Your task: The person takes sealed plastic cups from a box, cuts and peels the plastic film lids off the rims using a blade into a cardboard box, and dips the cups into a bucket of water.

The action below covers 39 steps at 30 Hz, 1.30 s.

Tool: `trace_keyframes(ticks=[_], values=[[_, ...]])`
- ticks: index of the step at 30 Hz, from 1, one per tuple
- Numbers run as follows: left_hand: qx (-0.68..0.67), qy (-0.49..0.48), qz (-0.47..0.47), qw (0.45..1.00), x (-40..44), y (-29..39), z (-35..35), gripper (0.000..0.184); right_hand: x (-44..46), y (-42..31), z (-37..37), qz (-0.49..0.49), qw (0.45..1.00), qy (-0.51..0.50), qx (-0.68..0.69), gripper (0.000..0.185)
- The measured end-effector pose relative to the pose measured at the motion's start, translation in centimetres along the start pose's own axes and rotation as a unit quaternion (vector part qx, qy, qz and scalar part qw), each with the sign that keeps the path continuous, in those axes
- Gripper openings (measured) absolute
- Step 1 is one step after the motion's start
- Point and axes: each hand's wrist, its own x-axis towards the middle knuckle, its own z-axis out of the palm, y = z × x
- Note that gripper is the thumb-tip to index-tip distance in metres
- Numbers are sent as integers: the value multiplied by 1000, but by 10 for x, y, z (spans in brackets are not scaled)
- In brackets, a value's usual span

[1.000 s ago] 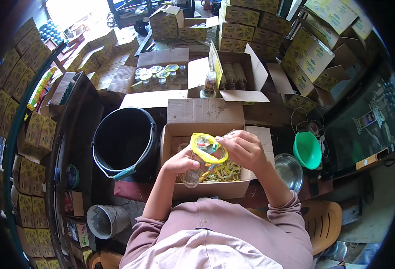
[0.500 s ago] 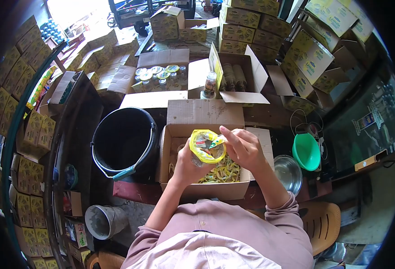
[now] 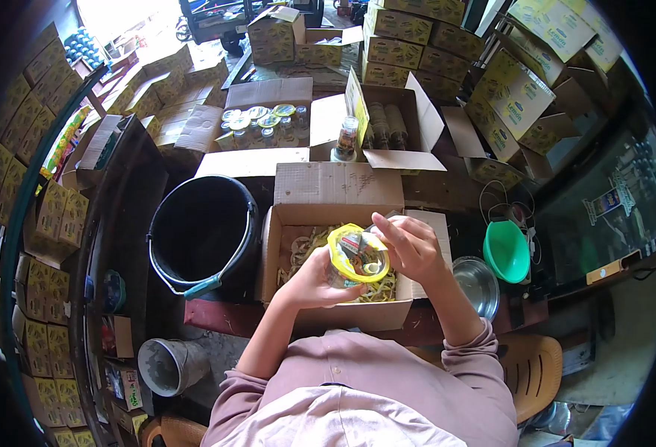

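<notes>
Over the near open brown cardboard box [image 3: 343, 316], the person's left hand [image 3: 319, 281] was closed round a clear, round cup with a yellow rim [image 3: 337, 261]. The cup was tilted, its mouth facing up and toward the wearer, presumably to keep the opening in sight. Grey and red print showed within the rim. The right hand [image 3: 414, 249] was at the cup's right far edge, fingers bent and the index finger raised; whether it pinched anything could not be told.

The box held loose yellowish strips [image 3: 387, 290]. The cup's position above them suggested that anything loose would drop inside. The box stood on a dark surface with a maroon near edge [image 3: 220, 316], central to both arms, likely for easy reach.

A black round bucket with a handle [image 3: 204, 223] stood just left of the box. To the right were a shiny metal bowl [image 3: 484, 290] and a green plastic bowl [image 3: 508, 253]. Lidded clear containers [image 3: 268, 121] stood grouped at the far left, evidently boxed to remain upright.
</notes>
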Motion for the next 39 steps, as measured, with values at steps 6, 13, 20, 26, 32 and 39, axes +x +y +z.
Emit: trace_keyframes(ticks=[6,13,20,26,32,39], values=[[-224,-149,-104,957,5,-1,-15,41,-3,0,1,-28,999,-14,4,46],[-411,-301,-98,855,10,-26,-9,50,-4,0,3,-34,999,1,17,40],[-637,-365,-119,668,13,-39,1,73,1,-1,3,-44,999,-15,22,27],[-268,-66,-143,951,12,-21,-27,68,-5,15,-5,-34,997,-4,-62,24],[86,60,26,994,11,-1,-1,60,-7,18,-1,-13,995,-38,-86,29],[91,58,36,994,6,-8,-9,54,-8,15,2,-17,997,-17,-67,43]])
